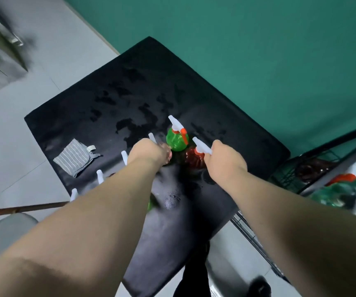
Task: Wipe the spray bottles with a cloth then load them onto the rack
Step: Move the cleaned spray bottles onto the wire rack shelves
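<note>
A black-covered table (112, 108) holds several spray bottles. A green bottle (177, 139) with a white and orange sprayer stands upright in the middle. Just right of it is a red bottle (194, 160); my right hand (225, 160) is closed on its white sprayer head. My left hand (149, 152) is closed around the top of a pinkish bottle (168, 154), mostly hidden by the hand. White nozzles (99, 175) of more bottles show along my left forearm. A grey striped cloth (75, 157) lies flat at the table's left edge.
A black wire rack (314, 176) stands at the right of the table with bottles in it, blurred. A green wall runs behind. Pale floor lies to the left, with a plant at the far upper left and a grey seat at the lower left.
</note>
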